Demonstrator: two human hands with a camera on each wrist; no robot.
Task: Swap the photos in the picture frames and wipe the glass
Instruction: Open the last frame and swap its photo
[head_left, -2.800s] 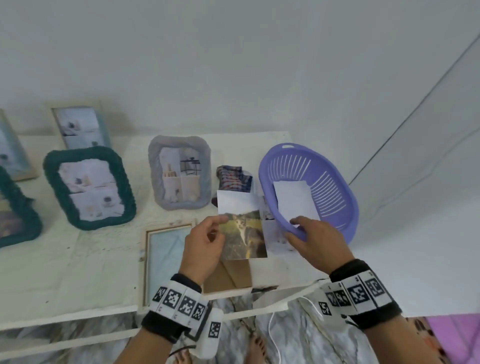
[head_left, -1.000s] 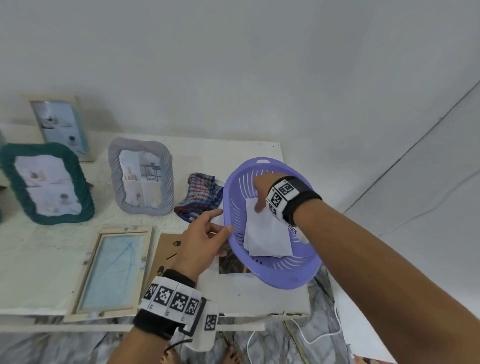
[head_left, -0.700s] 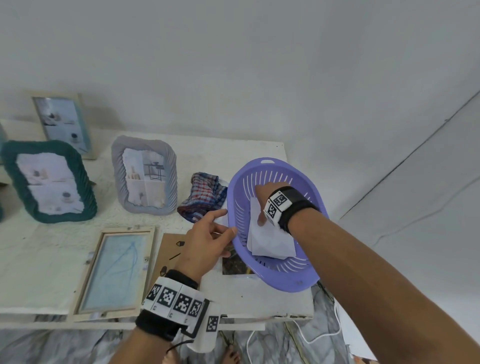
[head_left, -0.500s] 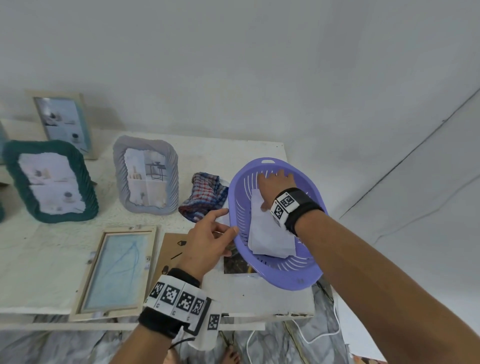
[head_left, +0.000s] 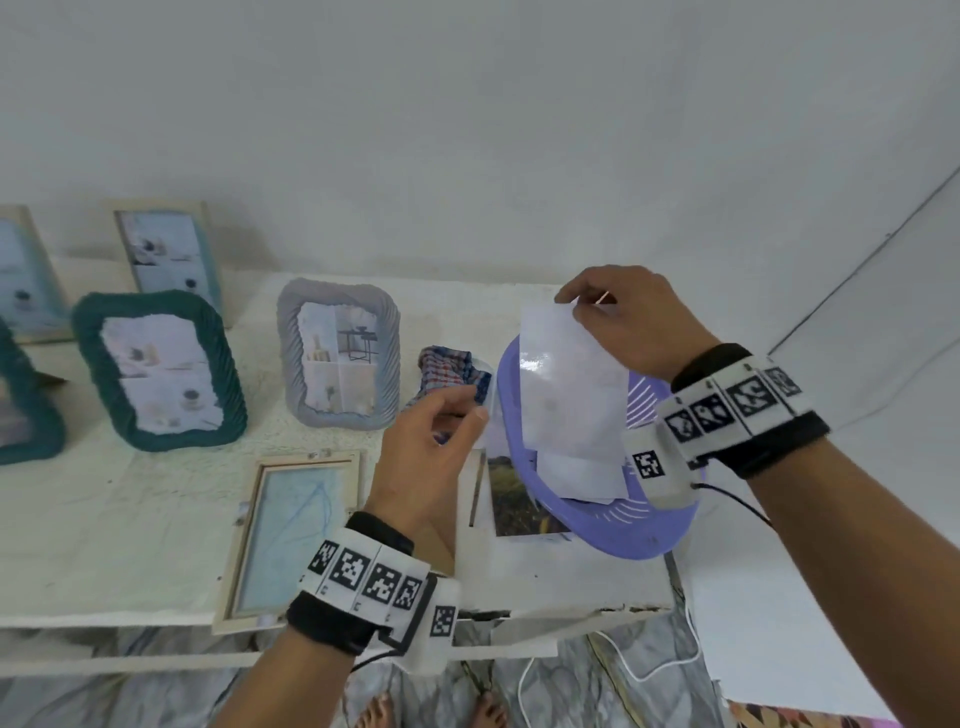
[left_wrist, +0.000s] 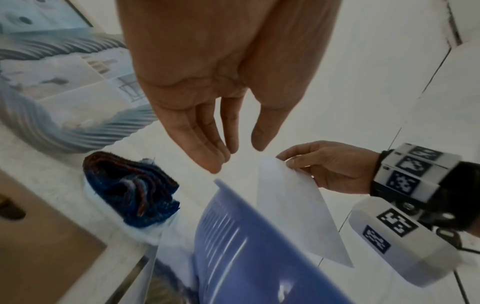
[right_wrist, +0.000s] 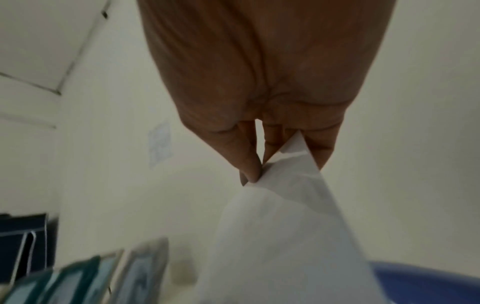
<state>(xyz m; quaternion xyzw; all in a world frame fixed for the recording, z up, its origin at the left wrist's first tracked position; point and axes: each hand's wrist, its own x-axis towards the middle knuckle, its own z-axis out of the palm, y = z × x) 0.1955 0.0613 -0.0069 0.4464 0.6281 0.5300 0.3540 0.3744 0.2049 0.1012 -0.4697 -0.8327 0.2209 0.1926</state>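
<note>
My right hand (head_left: 582, 304) pinches the top corner of a white photo (head_left: 566, 395), blank side toward me, held up over the purple basket (head_left: 639, 535). The right wrist view shows the thumb and fingers (right_wrist: 249, 166) clamped on the photo (right_wrist: 280, 236). My left hand (head_left: 467, 410) hovers by the basket's left rim with relaxed fingers, holding nothing. A cat photo (head_left: 514, 493) lies on the table, partly under the basket. The wooden frame (head_left: 291, 525) lies flat near the front edge, its brown backing board (left_wrist: 39, 246) beside it.
More white sheets (head_left: 576, 473) lie in the basket. A plaid cloth (head_left: 447, 374) sits behind my left hand. A grey frame (head_left: 337, 353), a green frame (head_left: 161, 369) and further frames stand along the wall at the left. The table (head_left: 545, 577) ends just past the basket.
My right hand has come up out of the basket with one white photo pinched at its corner. The left hand stays beside the basket rim.
</note>
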